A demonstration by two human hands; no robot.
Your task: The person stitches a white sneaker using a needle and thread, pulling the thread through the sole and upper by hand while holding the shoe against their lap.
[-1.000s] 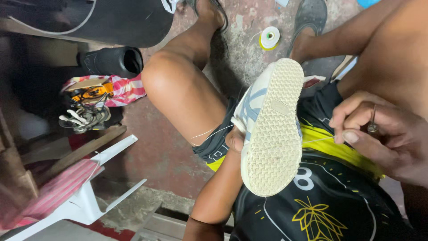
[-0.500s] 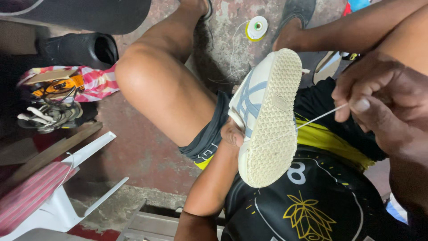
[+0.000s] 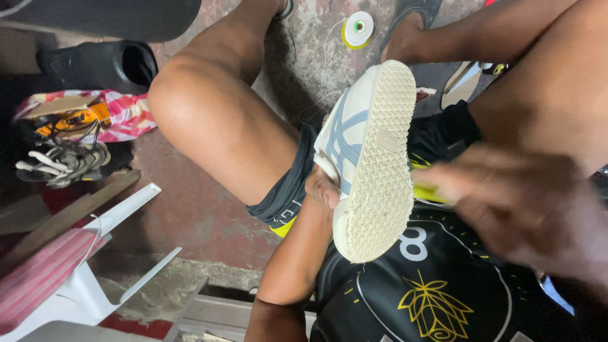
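While worn: stained concrete floor (image 3: 190, 215), white chair (image 3: 88, 285).

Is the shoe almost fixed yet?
Hard to say. Done: the sole looks flush on the white shoe where it shows. In hand: the left hand grips the shoe by its side, and the right hand, blurred, is beside the sole. Left: no stitches are visible, and the thread spool lies on the floor with loose thread nearby.

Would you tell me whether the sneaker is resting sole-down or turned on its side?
Turned on its side: the sneaker shows its whole tread to the camera, gripped by the left hand.
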